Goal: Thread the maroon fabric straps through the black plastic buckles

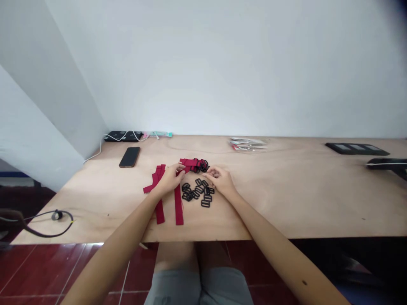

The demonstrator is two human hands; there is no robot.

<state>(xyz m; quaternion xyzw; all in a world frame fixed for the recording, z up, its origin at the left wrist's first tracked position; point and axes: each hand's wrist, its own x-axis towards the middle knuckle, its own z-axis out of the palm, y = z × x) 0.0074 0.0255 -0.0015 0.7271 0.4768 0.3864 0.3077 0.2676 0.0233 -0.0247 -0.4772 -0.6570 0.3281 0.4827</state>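
Two hands: left grip (170,178) closed on red strap (187,164); right grip (221,180) curled near black buckles (197,192), hold unclear.

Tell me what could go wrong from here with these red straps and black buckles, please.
The right hand rests just beside the loose black buckles, so a careless move might scatter them. The left hand grips a red strap whose end is bunched with more black buckles, which could tangle or twist. The loose red strips lie right under the left hand and might get dragged out of place.
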